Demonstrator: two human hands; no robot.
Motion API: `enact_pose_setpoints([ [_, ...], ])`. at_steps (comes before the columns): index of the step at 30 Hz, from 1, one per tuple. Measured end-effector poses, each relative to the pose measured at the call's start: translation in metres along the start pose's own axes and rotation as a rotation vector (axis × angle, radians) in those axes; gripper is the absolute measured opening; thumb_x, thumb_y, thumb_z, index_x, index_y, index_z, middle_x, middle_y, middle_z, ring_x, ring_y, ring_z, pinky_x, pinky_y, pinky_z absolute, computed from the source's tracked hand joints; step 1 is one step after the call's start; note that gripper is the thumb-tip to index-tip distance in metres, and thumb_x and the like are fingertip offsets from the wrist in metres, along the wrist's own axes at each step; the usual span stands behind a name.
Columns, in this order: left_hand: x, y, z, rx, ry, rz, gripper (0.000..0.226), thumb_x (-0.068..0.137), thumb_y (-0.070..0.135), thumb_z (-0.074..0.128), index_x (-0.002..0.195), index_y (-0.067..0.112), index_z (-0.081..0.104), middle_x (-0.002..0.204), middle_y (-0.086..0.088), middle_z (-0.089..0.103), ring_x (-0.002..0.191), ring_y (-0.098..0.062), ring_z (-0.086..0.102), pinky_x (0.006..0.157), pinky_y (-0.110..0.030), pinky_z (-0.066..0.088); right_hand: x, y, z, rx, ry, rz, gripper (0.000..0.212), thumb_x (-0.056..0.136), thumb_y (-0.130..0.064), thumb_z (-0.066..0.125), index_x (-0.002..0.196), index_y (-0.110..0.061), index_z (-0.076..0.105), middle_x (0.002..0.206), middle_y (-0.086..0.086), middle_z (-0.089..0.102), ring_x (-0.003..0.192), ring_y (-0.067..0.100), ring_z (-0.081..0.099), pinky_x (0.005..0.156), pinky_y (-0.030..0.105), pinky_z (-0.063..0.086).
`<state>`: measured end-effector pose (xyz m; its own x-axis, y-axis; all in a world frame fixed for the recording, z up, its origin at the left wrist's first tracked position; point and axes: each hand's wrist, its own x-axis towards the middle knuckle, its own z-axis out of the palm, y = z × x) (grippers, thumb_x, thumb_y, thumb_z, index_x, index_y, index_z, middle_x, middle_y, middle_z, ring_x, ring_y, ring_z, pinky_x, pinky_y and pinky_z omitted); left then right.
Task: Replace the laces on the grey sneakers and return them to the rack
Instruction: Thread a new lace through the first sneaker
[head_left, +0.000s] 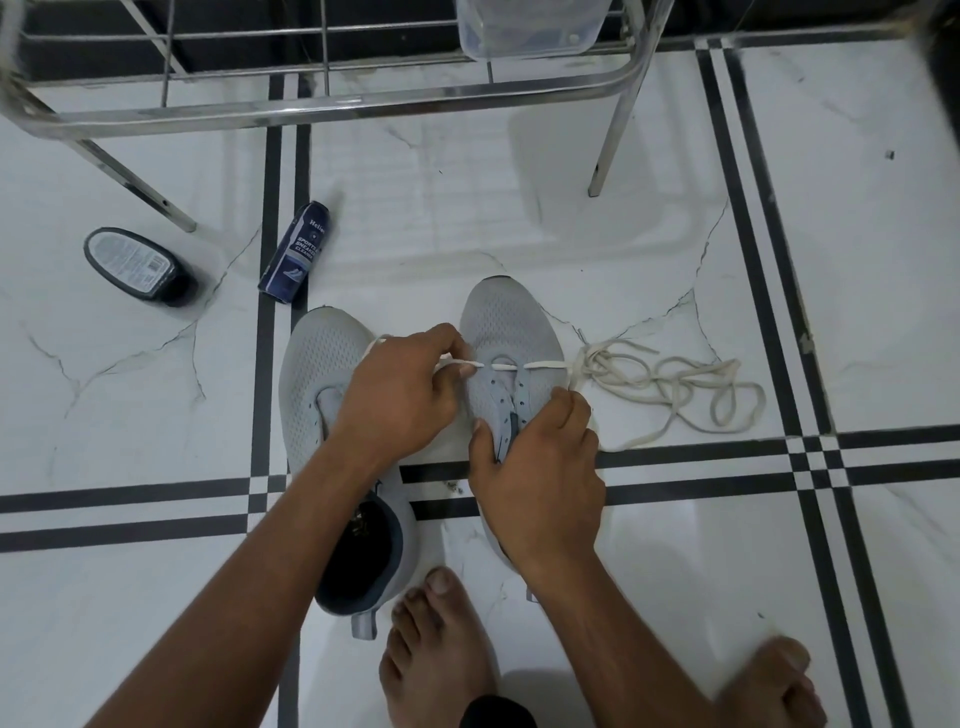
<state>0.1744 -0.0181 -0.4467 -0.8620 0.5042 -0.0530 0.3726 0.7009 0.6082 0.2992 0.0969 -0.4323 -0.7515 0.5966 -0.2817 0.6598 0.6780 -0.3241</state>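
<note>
Progress: you have the white lace (540, 366) through only the front eyelets of the right sneaker (506, 332) | left sneaker (317, 364) beside it unlaced; racking outstanding | Hands: left hand (400, 400) pinches lace end; right hand (540, 467) grips that sneaker | Count: two sneakers, one loose lace (675, 384) right of it, one rack (332, 111) beyond.

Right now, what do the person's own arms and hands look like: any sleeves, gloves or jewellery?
Both forearms are bare to the frame edge: no sleeves in view. The left hand and right hand wear no gloves, and no rings, watch or bracelets show. Fingernails are short and unpainted. The feet are bare too.
</note>
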Motion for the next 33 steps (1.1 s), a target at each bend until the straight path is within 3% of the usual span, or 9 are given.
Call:
enact_pose_setpoints([
  [6, -0.002, 0.003, -0.003, 0.003, -0.018, -0.027, 0.01, 0.099, 0.029, 0.066, 0.096, 0.022, 0.06, 0.059, 0.006, 0.057, 0.056, -0.023, 0.054, 0.066, -0.033, 0.029, 0.0, 0.0, 0.0, 0.004, 0.005, 0.006, 0.085, 0.095, -0.066, 0.057, 0.155, -0.009, 0.033, 0.152, 0.01, 0.046, 0.128, 0.029, 0.055, 0.081, 0.042, 0.058],
  [9, 0.001, -0.001, -0.006, -0.067, -0.068, -0.06, 0.013, 0.095, 0.038, 0.061, 0.094, 0.025, 0.06, 0.069, 0.007, 0.065, 0.066, -0.021, 0.061, 0.064, -0.036, 0.042, 0.001, 0.0, 0.001, 0.004, 0.009, -0.001, 0.085, 0.095, -0.066, 0.056, 0.154, -0.01, 0.033, 0.151, 0.01, 0.046, 0.127, 0.029, 0.055, 0.08, 0.041, 0.057],
  [14, 0.002, -0.007, -0.009, -0.162, -0.136, -0.105, 0.009, 0.094, 0.04, 0.059, 0.091, 0.032, 0.056, 0.087, 0.008, 0.075, 0.101, -0.026, 0.075, 0.078, -0.05, 0.056, 0.001, 0.002, 0.003, 0.01, 0.01, -0.007, 0.085, 0.096, -0.067, 0.055, 0.155, -0.01, 0.032, 0.153, 0.01, 0.045, 0.129, 0.029, 0.055, 0.082, 0.041, 0.058],
  [20, 0.001, -0.005, -0.013, -0.298, -0.149, -0.248, 0.01, 0.091, 0.039, 0.064, 0.085, 0.031, 0.06, 0.083, 0.001, 0.076, 0.096, -0.028, 0.073, 0.084, -0.056, 0.057, 0.002, 0.003, 0.002, 0.027, -0.005, -0.002, 0.087, 0.095, -0.069, 0.055, 0.155, -0.01, 0.031, 0.153, 0.009, 0.044, 0.13, 0.029, 0.054, 0.083, 0.041, 0.057],
  [24, -0.003, 0.011, -0.015, -0.112, -0.137, -0.202, 0.016, 0.099, 0.048, 0.058, 0.108, 0.035, 0.057, 0.104, 0.006, 0.076, 0.099, -0.023, 0.07, 0.087, -0.051, 0.057, 0.005, 0.007, -0.012, 0.203, -0.085, -0.012, 0.099, 0.081, -0.084, 0.06, 0.152, -0.02, 0.034, 0.148, -0.003, 0.043, 0.13, 0.018, 0.048, 0.094, 0.044, 0.053],
  [26, -0.009, 0.027, -0.013, 0.074, -0.118, -0.127, 0.037, 0.101, 0.057, 0.053, 0.131, 0.035, 0.053, 0.118, 0.002, 0.073, 0.108, -0.025, 0.067, 0.097, -0.052, 0.053, 0.012, 0.019, -0.025, 0.484, -0.113, 0.069, 0.087, 0.08, -0.086, 0.054, 0.146, -0.03, 0.046, 0.143, -0.012, 0.05, 0.126, 0.007, 0.051, 0.101, 0.043, 0.052],
  [28, -0.014, 0.037, -0.007, 0.202, -0.114, -0.109, 0.053, 0.099, 0.07, 0.046, 0.142, 0.04, 0.053, 0.137, 0.0, 0.066, 0.123, -0.027, 0.062, 0.11, -0.057, 0.046, 0.021, 0.038, -0.034, 0.609, 0.028, 0.083, 0.062, 0.092, -0.072, 0.048, 0.136, -0.03, 0.058, 0.135, -0.01, 0.06, 0.122, 0.013, 0.058, 0.104, 0.046, 0.052],
  [30, -0.019, 0.039, 0.001, 0.253, -0.138, -0.134, 0.06, 0.098, 0.076, 0.04, 0.145, 0.042, 0.056, 0.153, 0.0, 0.056, 0.136, -0.028, 0.056, 0.116, -0.06, 0.04, 0.031, 0.06, -0.035, 0.513, 0.196, 0.001, 0.043, 0.101, -0.05, 0.049, 0.132, -0.024, 0.063, 0.133, -0.006, 0.062, 0.125, 0.019, 0.055, 0.107, 0.05, 0.049],
  [33, -0.021, 0.037, 0.005, 0.272, -0.152, -0.153, 0.059, 0.1, 0.073, 0.042, 0.149, 0.043, 0.055, 0.163, 0.002, 0.048, 0.145, -0.027, 0.049, 0.121, -0.062, 0.032, 0.053, 0.08, -0.029, 0.301, 0.201, -0.165, 0.043, 0.105, -0.034, 0.053, 0.146, -0.02, 0.056, 0.154, 0.0, 0.053, 0.141, 0.024, 0.044, 0.118, 0.046, 0.041],
])
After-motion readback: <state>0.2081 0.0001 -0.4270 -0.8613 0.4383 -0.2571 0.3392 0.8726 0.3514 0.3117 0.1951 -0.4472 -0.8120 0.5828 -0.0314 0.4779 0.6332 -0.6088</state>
